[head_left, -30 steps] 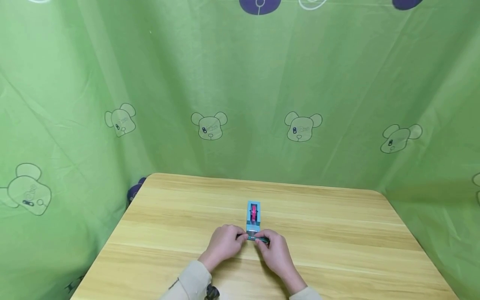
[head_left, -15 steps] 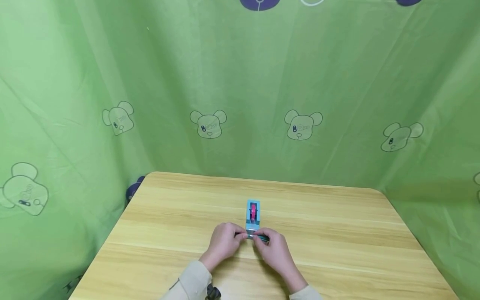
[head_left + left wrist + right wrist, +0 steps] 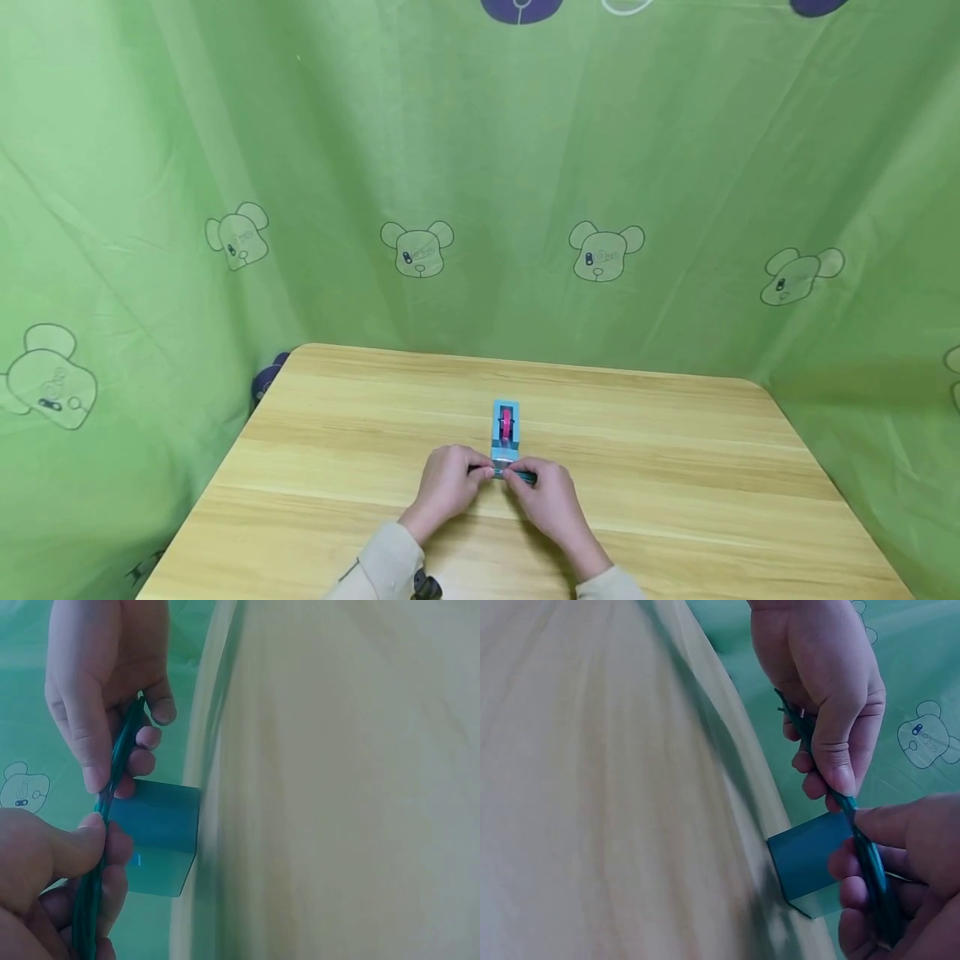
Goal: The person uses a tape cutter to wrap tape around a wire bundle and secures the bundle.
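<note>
In the head view my left hand (image 3: 447, 487) and right hand (image 3: 550, 502) meet before a light blue tape dispenser (image 3: 506, 432) with a pink tape roll (image 3: 506, 424). Between them they pinch a slim dark green bundle (image 3: 871, 874) of thin strands. The left wrist view has my left hand (image 3: 45, 859) gripping one half of the bundle (image 3: 88, 907), thumb on top. My right hand holds its other half, thumb and fingers almost touching the left thumb. A short shiny stretch, perhaps clear tape, shows between the thumbs. The dispenser (image 3: 810, 859) stands just beyond, its tape end partly hidden.
The dispenser stands on a wood-grain table (image 3: 660, 450). A green curtain (image 3: 495, 167) with bear-head prints hangs behind and on both sides. A small black object (image 3: 427, 585) sits by the left sleeve (image 3: 386, 560).
My right fingertips have shifted slightly left along the bundle, closer to my left hand. The left hand keeps its grip in about the same place. The camera view has tilted slightly.
</note>
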`<state>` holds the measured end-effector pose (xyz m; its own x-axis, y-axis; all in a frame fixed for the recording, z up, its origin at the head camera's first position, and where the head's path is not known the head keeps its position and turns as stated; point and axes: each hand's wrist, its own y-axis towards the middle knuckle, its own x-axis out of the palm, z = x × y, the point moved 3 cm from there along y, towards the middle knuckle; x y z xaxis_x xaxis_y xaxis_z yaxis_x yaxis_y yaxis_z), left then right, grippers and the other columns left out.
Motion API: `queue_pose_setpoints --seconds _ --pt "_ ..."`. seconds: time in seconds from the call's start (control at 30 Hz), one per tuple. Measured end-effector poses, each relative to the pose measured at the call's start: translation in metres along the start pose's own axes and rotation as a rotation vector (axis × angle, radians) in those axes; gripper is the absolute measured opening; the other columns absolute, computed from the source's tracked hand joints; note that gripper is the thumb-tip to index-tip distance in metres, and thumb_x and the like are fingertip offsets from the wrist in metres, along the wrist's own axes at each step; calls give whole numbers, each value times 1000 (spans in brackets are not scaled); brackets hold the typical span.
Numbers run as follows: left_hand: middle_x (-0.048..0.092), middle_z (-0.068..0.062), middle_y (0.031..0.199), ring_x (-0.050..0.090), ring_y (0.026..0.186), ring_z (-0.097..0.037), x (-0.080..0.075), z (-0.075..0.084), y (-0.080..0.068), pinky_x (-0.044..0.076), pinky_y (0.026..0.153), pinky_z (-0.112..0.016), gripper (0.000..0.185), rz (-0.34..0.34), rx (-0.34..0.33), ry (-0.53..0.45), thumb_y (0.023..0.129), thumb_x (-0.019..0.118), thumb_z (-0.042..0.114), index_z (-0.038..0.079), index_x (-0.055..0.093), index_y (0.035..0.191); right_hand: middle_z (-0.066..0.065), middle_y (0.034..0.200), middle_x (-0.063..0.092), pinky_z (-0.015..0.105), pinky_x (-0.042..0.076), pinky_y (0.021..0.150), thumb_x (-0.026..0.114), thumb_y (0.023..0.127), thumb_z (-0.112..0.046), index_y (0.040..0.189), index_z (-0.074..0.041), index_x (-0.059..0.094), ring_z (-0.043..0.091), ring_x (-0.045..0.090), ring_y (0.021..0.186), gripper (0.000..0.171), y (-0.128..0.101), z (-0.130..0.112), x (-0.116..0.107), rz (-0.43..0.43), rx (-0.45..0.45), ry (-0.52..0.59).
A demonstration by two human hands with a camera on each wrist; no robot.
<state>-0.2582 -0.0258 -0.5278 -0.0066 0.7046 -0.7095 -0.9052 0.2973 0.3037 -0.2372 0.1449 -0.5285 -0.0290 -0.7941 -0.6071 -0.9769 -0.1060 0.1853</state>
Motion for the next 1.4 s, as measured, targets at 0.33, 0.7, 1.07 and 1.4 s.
queue_pose_setpoints --seconds 0.33,0.7,1.07,1.4 --pt "74 10 87 68 84 -9 1 -2 0 54 77 -30 6 26 16 -13 85 78 19 19 81 91 -3 84 70 24 52 61 76 89 -16 87 -12 73 10 59 67 5 1 7 8 50 18 84" --pt "74 5 91 69 87 -11 4 -4 -1 55 80 -31 9 2 2 -89 85 77 16 16 80 94 -5 82 69 24 52 63 78 85 -9 85 -13 72 10 59 70 8 1 6 9 83 7 43" --pt "72 8 88 66 85 -8 3 -10 -2 54 80 -30 10 8 1 -128 85 78 19 17 80 94 -4 81 68 24 50 60 79 83 -7 84 -13 71 11 57 68 10 1 6 9 74 16 49" --pt "72 8 92 65 86 -7 -3 -7 1 53 77 -26 12 34 -39 -135 88 76 19 16 79 99 -3 84 70 25 54 67 78 84 -6 84 -14 71 12 62 76 11 1 9 11 83 14 63"
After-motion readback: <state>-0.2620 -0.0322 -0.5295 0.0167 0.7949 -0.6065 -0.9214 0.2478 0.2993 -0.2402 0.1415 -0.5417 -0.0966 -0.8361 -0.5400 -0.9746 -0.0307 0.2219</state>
